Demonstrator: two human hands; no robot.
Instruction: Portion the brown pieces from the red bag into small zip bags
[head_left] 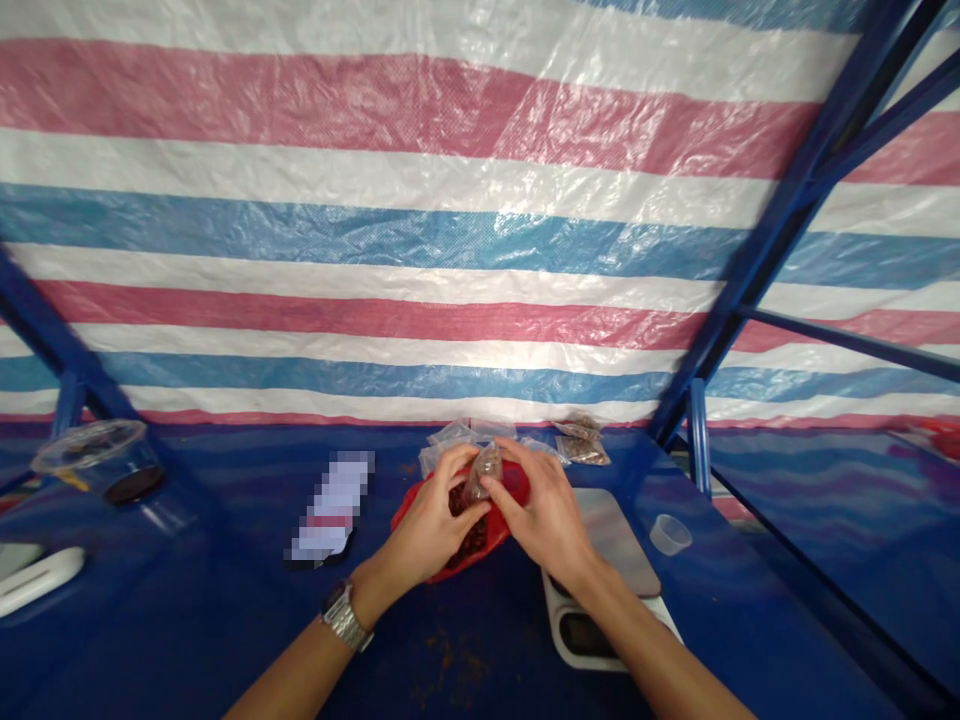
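Both of my hands hold a small clear plastic bag [484, 472] with some brown contents in it. My left hand [442, 515] pinches its left side, and my right hand [541, 505] grips its right side and top edge. Right below the hands lies an open red bag [499, 535] with dark brown pieces [472, 540] inside; the hands hide part of it. Behind the hands, several clear plastic bags [452, 434] lie on the blue table [360, 640]. A kitchen scale [611, 540] stands under my right forearm, which covers part of its front.
Filled small bags [582, 448] lie at the back right. A small clear cup [670, 535] is right of the scale. At left are a blurred-out phone [334, 505], a clear tub [101, 460] and a white device [45, 580]. Blue metal bars [750, 270] and a striped tarp [420, 220] bound the table.
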